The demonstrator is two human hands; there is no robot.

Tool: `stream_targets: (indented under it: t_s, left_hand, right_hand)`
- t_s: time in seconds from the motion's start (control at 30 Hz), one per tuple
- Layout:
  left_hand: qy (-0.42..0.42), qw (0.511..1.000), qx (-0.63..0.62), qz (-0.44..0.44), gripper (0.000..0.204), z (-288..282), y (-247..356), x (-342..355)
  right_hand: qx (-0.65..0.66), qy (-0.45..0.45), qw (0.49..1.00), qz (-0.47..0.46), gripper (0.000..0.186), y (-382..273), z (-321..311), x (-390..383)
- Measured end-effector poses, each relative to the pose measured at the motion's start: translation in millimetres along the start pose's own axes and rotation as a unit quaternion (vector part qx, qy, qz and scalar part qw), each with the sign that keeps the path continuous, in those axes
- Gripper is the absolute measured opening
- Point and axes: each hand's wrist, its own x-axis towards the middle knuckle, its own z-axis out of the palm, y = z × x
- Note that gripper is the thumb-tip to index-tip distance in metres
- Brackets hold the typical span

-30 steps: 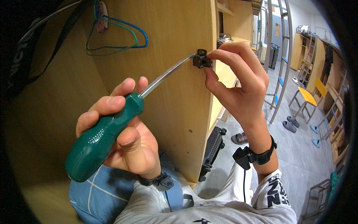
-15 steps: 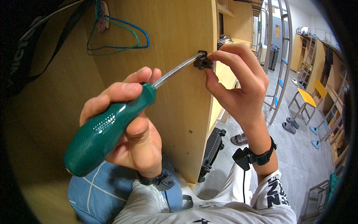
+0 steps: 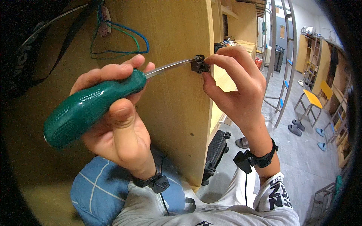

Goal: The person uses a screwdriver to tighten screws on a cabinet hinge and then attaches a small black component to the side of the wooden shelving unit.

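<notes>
A screwdriver [image 3: 94, 101] with a green handle and a metal shaft lies in the grip of my left hand [image 3: 130, 141], its fingers above and thumb below. The shaft points right, and its tip meets a small dark metal fitting [image 3: 200, 64] by the edge of the upright wooden panel [image 3: 171, 101]. Thumb and index finger of my right hand [image 3: 241, 83] pinch the fitting from its right side, the other fingers curled. How the tip sits in the fitting is too small to tell. Black straps with small boxes circle both wrists.
Wire hangers [image 3: 124, 39] hang inside the wooden cabinet at upper left, near a dark bag [image 3: 36, 49]. A blue cushion-like thing [image 3: 96, 184] sits below. Right of the panel are a black suitcase [image 3: 217, 154], slippers [image 3: 295, 129], a metal ladder [image 3: 286, 75] and a yellow chair [image 3: 312, 98].
The screwdriver's handle has swung left and up with my left hand, so the shaft lies flatter. My right hand and the fitting have shifted slightly left in view.
</notes>
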Motion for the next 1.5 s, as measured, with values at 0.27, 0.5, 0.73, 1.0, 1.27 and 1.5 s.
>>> stream_targets:
  t_s: [0.27, 0.5, 0.73, 1.0, 1.27, 1.5]
  left_hand:
    - [-0.085, 0.99, -0.114, -0.011, 0.046, -13.7, -7.9, 6.7]
    - [-0.16, 0.979, -0.127, 0.006, 0.038, -22.9, -17.6, 8.1]
    - [-0.106, 0.969, -0.184, -0.123, 0.015, -23.2, -5.0, 15.5]
    - [-0.121, 0.958, -0.208, -0.157, 0.033, -32.4, -8.9, 21.6]
    - [-0.02, 0.944, -0.263, -0.199, 0.036, -11.9, -7.5, 28.0]
    - [-0.041, 0.972, -0.199, -0.12, 0.04, -11.3, -5.8, 27.8]
  right_hand:
    - [0.024, 0.014, 1.0, -0.001, 0.025, 1.2, 3.1, -1.5]
    - [0.041, 0.033, 0.996, -0.067, 0.027, -23.8, 0.3, 20.9]
    - [0.071, -0.004, 0.984, -0.162, 0.029, -137.9, 35.6, 61.1]
    - [-0.613, -0.1, 0.781, -0.073, 0.032, -152.5, 64.0, 55.0]
    - [-0.343, -0.036, 0.937, -0.052, 0.026, -149.8, 54.7, 45.0]
    - [-0.643, -0.145, 0.69, -0.3, 0.017, -147.0, 54.8, 52.4]
